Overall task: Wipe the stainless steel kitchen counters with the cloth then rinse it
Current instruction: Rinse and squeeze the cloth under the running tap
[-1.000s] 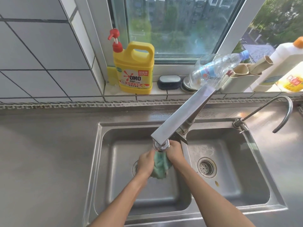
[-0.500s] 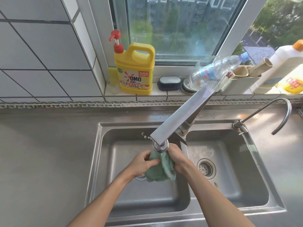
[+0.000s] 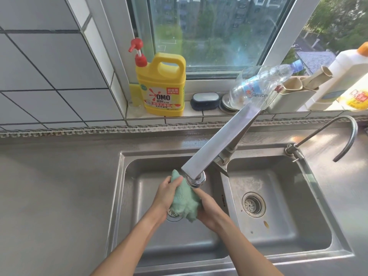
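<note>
A crumpled green cloth [image 3: 184,199] is held over the left basin of the double steel sink [image 3: 117,198], just under the outlet of the flat steel faucet [image 3: 221,141]. My left hand [image 3: 166,193] grips the cloth's left side and upper end. My right hand [image 3: 209,210] presses on its right side and lower end. The stainless steel counter [image 3: 55,196] spreads to the left of the sink. The left basin's drain is partly hidden behind the cloth and my left wrist.
The window sill holds a yellow detergent jug [image 3: 161,86], a dark scrub brush [image 3: 205,100], a clear plastic bottle [image 3: 260,86], a beige holder [image 3: 292,96] and a white bottle [image 3: 344,72]. A thin curved tap [image 3: 344,134] rises at the sink's right rear. The right basin's drain [image 3: 253,204] is uncovered.
The cloth has been turned and stretched between my hands. Its upper end now sticks up left of the faucet outlet. My right hand has dropped lower.
</note>
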Tool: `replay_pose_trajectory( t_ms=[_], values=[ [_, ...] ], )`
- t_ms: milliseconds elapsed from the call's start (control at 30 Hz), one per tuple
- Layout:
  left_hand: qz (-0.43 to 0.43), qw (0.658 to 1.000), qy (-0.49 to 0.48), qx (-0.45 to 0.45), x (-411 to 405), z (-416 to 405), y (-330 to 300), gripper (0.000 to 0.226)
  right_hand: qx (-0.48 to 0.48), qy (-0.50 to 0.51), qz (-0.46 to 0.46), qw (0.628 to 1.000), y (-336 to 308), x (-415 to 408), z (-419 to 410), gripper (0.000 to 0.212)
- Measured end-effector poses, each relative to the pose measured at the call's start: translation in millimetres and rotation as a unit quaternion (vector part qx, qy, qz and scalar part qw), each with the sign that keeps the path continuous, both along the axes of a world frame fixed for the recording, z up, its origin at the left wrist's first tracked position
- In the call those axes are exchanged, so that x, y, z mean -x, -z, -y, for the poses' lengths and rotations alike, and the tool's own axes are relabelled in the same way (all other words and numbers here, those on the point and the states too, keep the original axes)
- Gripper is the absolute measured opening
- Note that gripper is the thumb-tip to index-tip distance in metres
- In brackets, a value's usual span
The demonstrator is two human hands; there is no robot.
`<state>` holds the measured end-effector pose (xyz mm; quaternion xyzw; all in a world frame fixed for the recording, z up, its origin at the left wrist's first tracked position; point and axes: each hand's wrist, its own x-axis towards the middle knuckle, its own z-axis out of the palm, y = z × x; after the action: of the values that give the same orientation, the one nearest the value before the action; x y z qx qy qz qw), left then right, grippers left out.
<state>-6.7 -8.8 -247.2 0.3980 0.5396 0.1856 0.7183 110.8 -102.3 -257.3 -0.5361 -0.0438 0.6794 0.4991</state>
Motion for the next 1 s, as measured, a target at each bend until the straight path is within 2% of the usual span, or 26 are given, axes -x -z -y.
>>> replay_pose_trajectory(
  t_ms=[67, 133, 267, 333, 400, 500, 567, 633, 700, 733, 800, 867, 933, 1000],
  values=[
    [-0.092, 0.991, 0.028, -0.089, 5.8, -4.0, 8.5, 0.043, 0.024, 0.019, 0.077, 0.997, -2.9, -2.0, -6.2, 0.045],
    [-0.162, 0.971, 0.054, -0.167, 8.5, -5.8, 15.7, 0.047, 0.031, 0.046, 0.106, 0.993, -4.0, -6.4, -11.4, 0.042],
    [-0.216, 0.952, 0.037, -0.215, -6.2, -5.1, 17.4, 0.044, 0.033, 0.09, 0.129, 0.987, -13.4, -19.1, -20.3, 0.042],
    [-0.238, 0.948, 0.017, -0.21, -10.7, -6.8, 14.3, 0.045, 0.036, 0.095, 0.226, 0.969, -15.6, -10.6, -21.4, 0.028],
    [-0.199, 0.965, -0.012, -0.17, -20.2, -9.2, 11.9, 0.037, 0.048, 0.089, 0.363, 0.926, -18.6, 2.8, -24.0, 0.005],
    [-0.085, 0.993, -0.031, -0.081, -45.5, -0.6, 1.1, 0.032, 0.064, 0.101, 0.45, 0.885, -26.5, 13.2, -30.9, 0.018],
    [-0.035, 0.997, -0.063, -0.032, -51.6, 4.1, -0.2, 0.021, 0.066, 0.093, 0.462, 0.88, -26.5, 17.7, -33.4, 0.015],
    [0.02, 0.994, -0.095, 0.051, -49.7, 1.0, 0.8, 0.025, 0.048, 0.037, 0.488, 0.871, -23.7, 25.1, -29.4, 0.025],
    [0.046, 0.987, -0.109, 0.11, -46.1, -4.7, 0.0, 0.024, 0.039, -0.041, 0.541, 0.839, -21.0, 32.6, -23.6, 0.036],
    [0.047, 0.985, -0.11, 0.122, -46.1, -5.5, -2.7, 0.022, 0.046, -0.045, 0.545, 0.836, -20.7, 31.9, -23.0, 0.037],
    [0.054, 0.983, -0.089, 0.153, -48.9, 1.7, -11.3, 0.021, 0.058, -0.002, 0.509, 0.859, -24.3, 21.5, -29.3, 0.03],
    [0.057, 0.981, -0.079, 0.169, -57.1, 13.7, -16.4, 0.016, 0.074, 0.034, 0.511, 0.856, -27.6, 6.2, -38.9, 0.023],
    [0.026, 0.988, -0.076, 0.132, -66.3, 19.8, -17.0, 0.011, 0.114, 0.076, 0.504, 0.853, -31.4, -4.2, -43.8, 0.023],
    [0.036, 0.989, -0.084, 0.119, -69.0, 17.9, -17.5, 0.016, 0.129, 0.103, 0.493, 0.854, -33.7, -2.8, -42.3, 0.024]
  ],
)
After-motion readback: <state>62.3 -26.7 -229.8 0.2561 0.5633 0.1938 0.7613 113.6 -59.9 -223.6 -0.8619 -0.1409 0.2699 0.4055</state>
